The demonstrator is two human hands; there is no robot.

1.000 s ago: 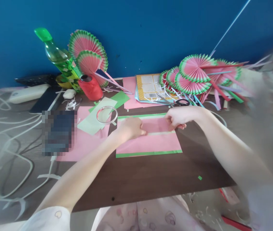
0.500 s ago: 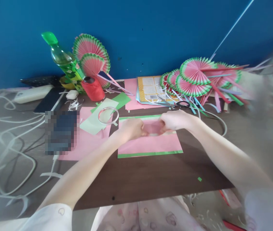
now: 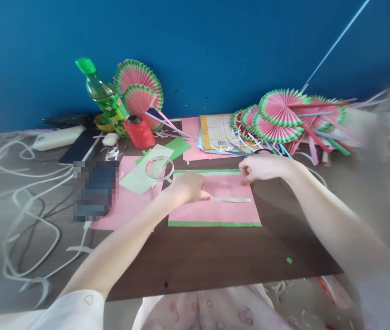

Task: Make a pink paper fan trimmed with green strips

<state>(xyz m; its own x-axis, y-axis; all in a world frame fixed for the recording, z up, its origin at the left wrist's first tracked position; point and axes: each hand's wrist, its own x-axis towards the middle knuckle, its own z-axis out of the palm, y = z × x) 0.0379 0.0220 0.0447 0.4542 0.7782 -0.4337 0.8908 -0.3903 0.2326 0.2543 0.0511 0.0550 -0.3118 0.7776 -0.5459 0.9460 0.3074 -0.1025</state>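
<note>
While flat, paper (image 3: 215, 213) under left hand (image 3: 191, 187).

No words can be read for sure. The yellow packet (image 3: 212, 126) at the back of the tabletop (image 3: 222, 256) has a barcode (image 3: 221, 143) with black lines on white, but any numbers there are too tiny to read. The green drink bottle (image 3: 108, 103) has a bright label — its writing is too blurry. Pinkish marks on the person's clothes (image 3: 225, 309) look like letters — too fuzzy to spell out.
</note>
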